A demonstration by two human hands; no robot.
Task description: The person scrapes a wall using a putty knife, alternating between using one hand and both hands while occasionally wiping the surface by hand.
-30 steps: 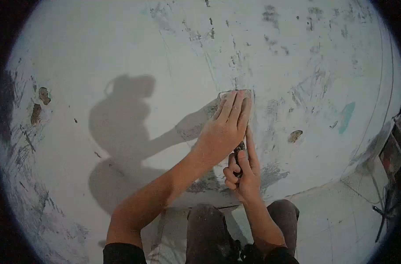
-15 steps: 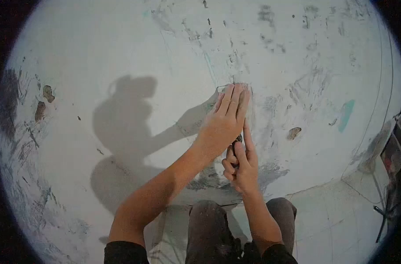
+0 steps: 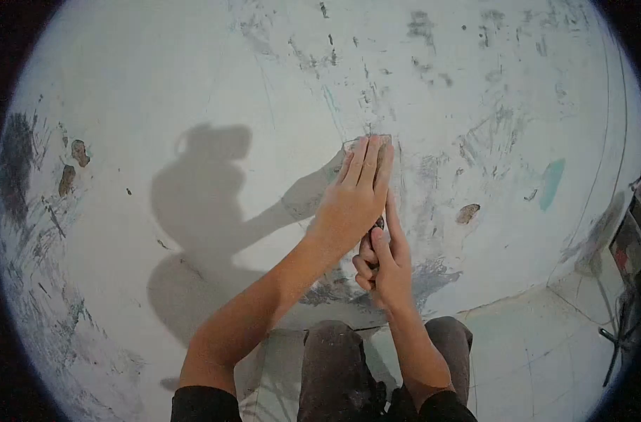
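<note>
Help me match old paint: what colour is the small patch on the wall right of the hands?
Teal-green patch, clearest in the head view, against the whitish wall.

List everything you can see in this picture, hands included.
wall: one, whitish with grey scrape marks, fills most of the view
chipped spots: three, brown, two far left, one right of the hands
paint patch: one, teal, on the wall at right
shadow: one, grey, on the wall left of the arms
floor tiles: several, pale, bottom right
scraper: one, dark handle, against the wall under the hands
trousers: one pair, dark, bottom centre
left hand: one, flat on the scraper's blade
right hand: one, closed around the scraper's handle
</note>
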